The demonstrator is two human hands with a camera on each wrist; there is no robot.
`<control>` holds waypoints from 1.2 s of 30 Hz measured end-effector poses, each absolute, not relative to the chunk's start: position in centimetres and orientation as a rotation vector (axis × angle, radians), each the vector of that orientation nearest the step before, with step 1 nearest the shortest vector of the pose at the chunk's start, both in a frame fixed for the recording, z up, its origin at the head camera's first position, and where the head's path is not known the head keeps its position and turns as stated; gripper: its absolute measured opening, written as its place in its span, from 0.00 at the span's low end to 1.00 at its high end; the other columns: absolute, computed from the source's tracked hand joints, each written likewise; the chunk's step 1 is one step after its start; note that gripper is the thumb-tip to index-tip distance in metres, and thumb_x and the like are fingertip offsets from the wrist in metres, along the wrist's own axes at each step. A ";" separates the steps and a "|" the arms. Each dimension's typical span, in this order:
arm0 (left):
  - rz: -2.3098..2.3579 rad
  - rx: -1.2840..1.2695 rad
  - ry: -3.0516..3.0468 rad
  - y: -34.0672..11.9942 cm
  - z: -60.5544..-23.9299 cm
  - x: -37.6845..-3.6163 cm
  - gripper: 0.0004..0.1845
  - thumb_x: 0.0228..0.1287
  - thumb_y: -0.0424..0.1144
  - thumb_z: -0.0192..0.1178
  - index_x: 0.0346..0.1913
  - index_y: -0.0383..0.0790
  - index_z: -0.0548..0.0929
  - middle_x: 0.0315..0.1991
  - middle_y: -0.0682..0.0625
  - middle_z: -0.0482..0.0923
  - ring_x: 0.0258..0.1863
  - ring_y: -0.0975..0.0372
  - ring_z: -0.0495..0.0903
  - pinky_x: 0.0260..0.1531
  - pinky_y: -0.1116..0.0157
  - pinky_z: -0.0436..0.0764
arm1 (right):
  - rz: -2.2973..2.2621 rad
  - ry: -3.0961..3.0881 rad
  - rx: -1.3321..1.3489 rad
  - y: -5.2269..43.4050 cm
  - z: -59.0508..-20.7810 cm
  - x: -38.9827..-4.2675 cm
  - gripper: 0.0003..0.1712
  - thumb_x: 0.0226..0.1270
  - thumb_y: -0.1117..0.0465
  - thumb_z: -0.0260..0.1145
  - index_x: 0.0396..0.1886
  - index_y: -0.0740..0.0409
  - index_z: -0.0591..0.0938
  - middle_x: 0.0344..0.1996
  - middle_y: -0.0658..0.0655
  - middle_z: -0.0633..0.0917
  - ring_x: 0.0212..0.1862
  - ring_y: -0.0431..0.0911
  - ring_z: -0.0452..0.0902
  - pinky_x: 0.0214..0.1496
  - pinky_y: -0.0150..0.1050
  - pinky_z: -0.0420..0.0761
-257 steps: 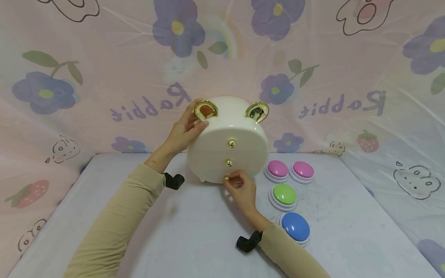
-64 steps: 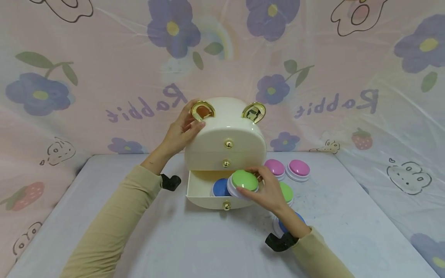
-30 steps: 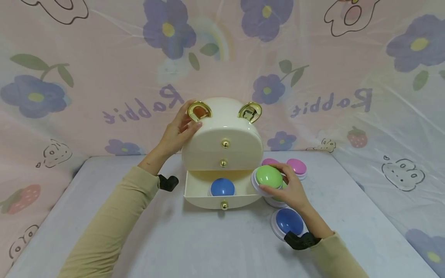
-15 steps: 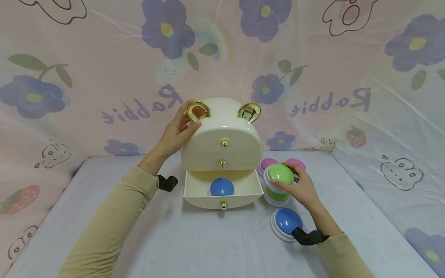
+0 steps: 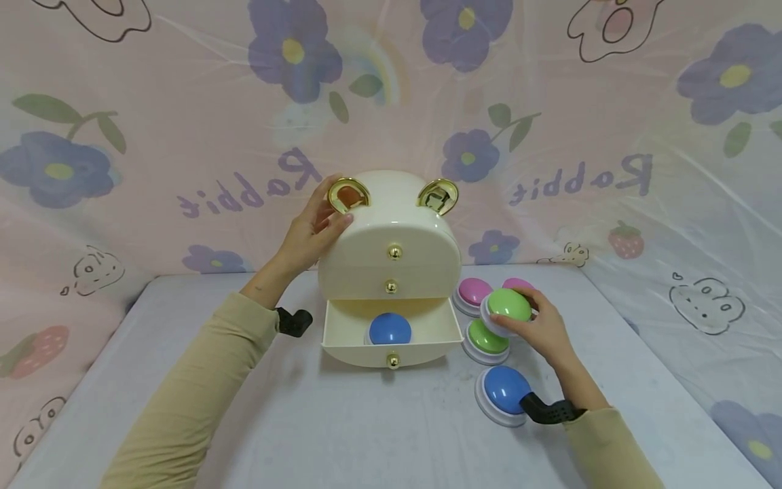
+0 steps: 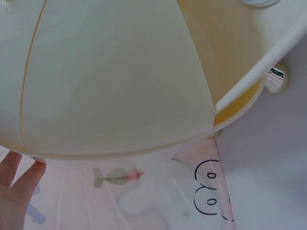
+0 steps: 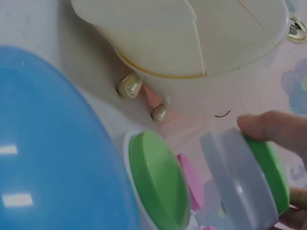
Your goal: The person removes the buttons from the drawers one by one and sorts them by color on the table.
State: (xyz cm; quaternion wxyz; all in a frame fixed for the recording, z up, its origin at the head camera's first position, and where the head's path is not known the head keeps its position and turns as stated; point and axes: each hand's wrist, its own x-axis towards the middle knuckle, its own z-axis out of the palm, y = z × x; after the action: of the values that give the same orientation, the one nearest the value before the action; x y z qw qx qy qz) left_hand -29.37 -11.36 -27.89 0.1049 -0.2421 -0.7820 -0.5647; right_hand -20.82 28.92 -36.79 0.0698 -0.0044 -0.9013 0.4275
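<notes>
A cream drawer box (image 5: pixel 391 238) with gold ears stands at the back of the table. Its bottom drawer (image 5: pixel 391 339) is pulled out with a blue button (image 5: pixel 389 329) inside. My left hand (image 5: pixel 314 227) holds the box's upper left side by the gold ear (image 5: pixel 348 195). My right hand (image 5: pixel 537 326) grips a green button (image 5: pixel 508 305) (image 7: pixel 254 177), lifted just above a second green button (image 5: pixel 487 337) (image 7: pixel 158 179) on the table to the right of the drawer.
Another blue button (image 5: pixel 504 392) (image 7: pixel 53 153) lies in front of the green one, near my right wrist. Two pink buttons (image 5: pixel 473 292) sit behind, beside the box. A flower-printed sheet (image 5: pixel 611 136) hangs behind the grey table (image 5: pixel 342 435).
My right hand has carried the green button out of the drawer and rightward, to above the other green button. The left hand and box have not moved.
</notes>
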 end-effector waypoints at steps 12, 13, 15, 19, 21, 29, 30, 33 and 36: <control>-1.645 -0.712 -2.316 -11.4 -27.9 -29.3 0.36 0.69 0.40 0.57 0.74 0.63 0.53 0.63 0.41 0.71 0.67 0.51 0.67 0.68 0.48 0.62 | 1.192 -2.796 -0.177 30.5 -36.8 -20.5 0.51 0.57 0.45 0.71 0.70 0.67 0.60 0.68 0.72 0.63 0.67 0.67 0.57 0.65 0.64 0.64; -1.643 -0.713 -2.313 -11.4 -27.9 -29.3 0.36 0.69 0.41 0.57 0.74 0.64 0.53 0.63 0.42 0.71 0.67 0.51 0.67 0.68 0.48 0.62 | 1.193 -2.801 -0.190 30.6 -36.8 -20.5 0.51 0.57 0.45 0.71 0.71 0.67 0.59 0.68 0.73 0.62 0.68 0.67 0.57 0.65 0.65 0.64; -1.637 -0.714 -2.308 -11.4 -27.9 -29.2 0.36 0.69 0.42 0.57 0.73 0.65 0.54 0.63 0.42 0.71 0.67 0.51 0.67 0.68 0.48 0.61 | 1.191 -2.807 -0.215 30.8 -36.8 -20.5 0.51 0.57 0.45 0.71 0.71 0.67 0.59 0.68 0.73 0.61 0.68 0.67 0.56 0.65 0.65 0.63; -1.637 -0.713 -2.304 -11.4 -27.8 -29.1 0.36 0.68 0.41 0.57 0.73 0.65 0.54 0.63 0.42 0.71 0.68 0.51 0.67 0.69 0.48 0.61 | 1.188 -2.816 -0.262 31.2 -37.0 -20.4 0.52 0.57 0.45 0.71 0.71 0.68 0.58 0.69 0.74 0.61 0.68 0.67 0.56 0.66 0.65 0.63; -1.644 -0.711 -2.309 -11.3 -27.4 -28.8 0.36 0.69 0.40 0.57 0.74 0.62 0.53 0.64 0.41 0.70 0.68 0.50 0.66 0.69 0.47 0.60 | 1.190 -2.822 -0.288 31.4 -37.1 -20.4 0.52 0.57 0.45 0.70 0.71 0.68 0.57 0.69 0.74 0.61 0.68 0.67 0.57 0.66 0.64 0.62; -1.663 -0.688 -2.344 -10.8 -25.4 -26.4 0.35 0.70 0.35 0.54 0.75 0.48 0.52 0.64 0.34 0.68 0.69 0.46 0.64 0.69 0.46 0.58 | 1.219 -2.839 -0.338 32.4 -37.4 -20.4 0.51 0.59 0.48 0.70 0.71 0.70 0.56 0.68 0.75 0.59 0.66 0.67 0.57 0.67 0.63 0.62; -1.664 -0.685 -2.345 -10.8 -25.4 -26.4 0.35 0.70 0.35 0.55 0.75 0.48 0.52 0.64 0.34 0.68 0.69 0.46 0.64 0.69 0.46 0.58 | 1.217 -2.844 -0.335 32.6 -37.5 -20.4 0.51 0.59 0.48 0.70 0.71 0.71 0.56 0.67 0.75 0.60 0.66 0.67 0.58 0.66 0.63 0.63; -1.661 -0.680 -2.349 -10.8 -25.3 -26.4 0.35 0.70 0.35 0.55 0.75 0.49 0.53 0.64 0.35 0.68 0.69 0.47 0.64 0.69 0.46 0.59 | 1.204 -2.871 -0.331 32.9 -37.8 -20.4 0.51 0.59 0.49 0.70 0.70 0.73 0.56 0.66 0.76 0.61 0.64 0.67 0.59 0.66 0.62 0.63; -1.668 -0.681 -2.346 -10.8 -25.3 -26.3 0.34 0.70 0.35 0.54 0.75 0.49 0.53 0.64 0.35 0.68 0.69 0.47 0.64 0.69 0.46 0.59 | 1.175 -2.927 -0.336 33.2 -38.1 -20.5 0.52 0.58 0.48 0.71 0.69 0.75 0.56 0.65 0.78 0.61 0.63 0.68 0.60 0.66 0.62 0.63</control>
State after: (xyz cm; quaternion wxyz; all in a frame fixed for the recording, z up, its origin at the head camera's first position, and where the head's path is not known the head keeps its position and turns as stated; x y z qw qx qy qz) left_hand -26.31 -10.75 -25.33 0.0915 -0.2291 -0.7898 -0.5616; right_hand -20.48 33.23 -38.10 -0.0153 -0.1060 -0.9227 0.3704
